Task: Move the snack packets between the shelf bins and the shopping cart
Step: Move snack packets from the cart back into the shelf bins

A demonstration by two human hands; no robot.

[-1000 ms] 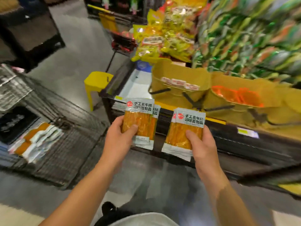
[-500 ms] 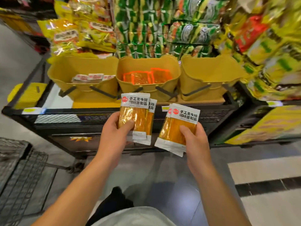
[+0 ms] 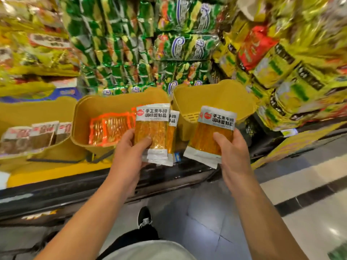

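My left hand (image 3: 129,152) pinched two orange snack packets (image 3: 153,132) before the middle yellow bin (image 3: 120,104); my right hand (image 3: 232,156) gripped another stack of packets (image 3: 212,134) before the right bin (image 3: 212,96).

The snack packets (image 3: 153,132) were glossy clear plastic with matt grey-white ends — the bins (image 3: 214,98) smooth matt yellow plastic. Stacked bags (image 3: 184,45) shone like foil; the floor (image 3: 206,212) was polished tile.
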